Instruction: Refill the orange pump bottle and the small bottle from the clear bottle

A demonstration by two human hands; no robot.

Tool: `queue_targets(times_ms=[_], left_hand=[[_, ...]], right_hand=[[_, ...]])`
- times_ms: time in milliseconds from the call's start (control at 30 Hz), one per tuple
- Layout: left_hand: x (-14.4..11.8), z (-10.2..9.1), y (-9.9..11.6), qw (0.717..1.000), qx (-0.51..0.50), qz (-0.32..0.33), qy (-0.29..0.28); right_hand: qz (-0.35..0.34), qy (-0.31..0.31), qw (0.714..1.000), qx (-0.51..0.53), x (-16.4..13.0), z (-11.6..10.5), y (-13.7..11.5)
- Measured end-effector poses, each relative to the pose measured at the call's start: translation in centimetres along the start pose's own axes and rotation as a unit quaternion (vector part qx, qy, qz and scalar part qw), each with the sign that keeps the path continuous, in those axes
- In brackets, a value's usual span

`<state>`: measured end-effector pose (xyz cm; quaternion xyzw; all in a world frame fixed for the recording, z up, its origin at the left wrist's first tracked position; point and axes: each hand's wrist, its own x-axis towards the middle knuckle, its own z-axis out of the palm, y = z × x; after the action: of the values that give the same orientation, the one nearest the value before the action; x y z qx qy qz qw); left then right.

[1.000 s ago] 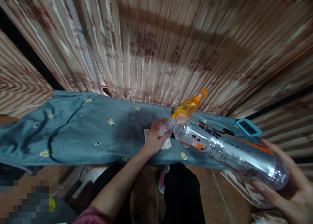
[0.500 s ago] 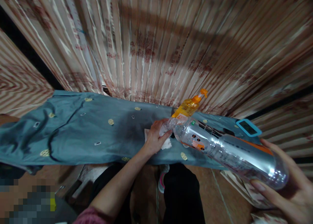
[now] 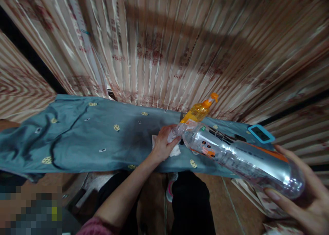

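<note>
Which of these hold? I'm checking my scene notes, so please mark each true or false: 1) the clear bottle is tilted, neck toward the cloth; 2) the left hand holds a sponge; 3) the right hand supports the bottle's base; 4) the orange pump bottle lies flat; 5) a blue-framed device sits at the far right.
1) True: the clear bottle is tipped, neck down toward the blue cloth.
2) False: the left hand grips a white tissue at the bottle's mouth.
3) True: the right hand cups the base.
4) False: the orange pump bottle stands upright.
5) True: the blue-framed device lies there.
</note>
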<state>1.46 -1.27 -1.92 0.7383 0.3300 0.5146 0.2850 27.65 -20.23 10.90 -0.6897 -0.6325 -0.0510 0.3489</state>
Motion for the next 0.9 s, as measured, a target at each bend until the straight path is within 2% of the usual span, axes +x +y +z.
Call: queue_targets(times_ms=[233,533,900], left_hand=[[-0.04,0.02,-0.16,1.000,-0.002,0.000,0.000],[-0.04,0.00,-0.15,1.000,0.005,0.003,0.000],[-0.06,0.09,-0.20,1.000,0.003,-0.007,0.002]], right_hand=[[-0.018,0.008,1.000,0.000,0.15,0.20,-0.44],[0.009,0.008,1.000,0.015,0.28,0.17,-0.36],[-0.015,0.007,1.000,0.010,0.19,-0.03,-0.35]])
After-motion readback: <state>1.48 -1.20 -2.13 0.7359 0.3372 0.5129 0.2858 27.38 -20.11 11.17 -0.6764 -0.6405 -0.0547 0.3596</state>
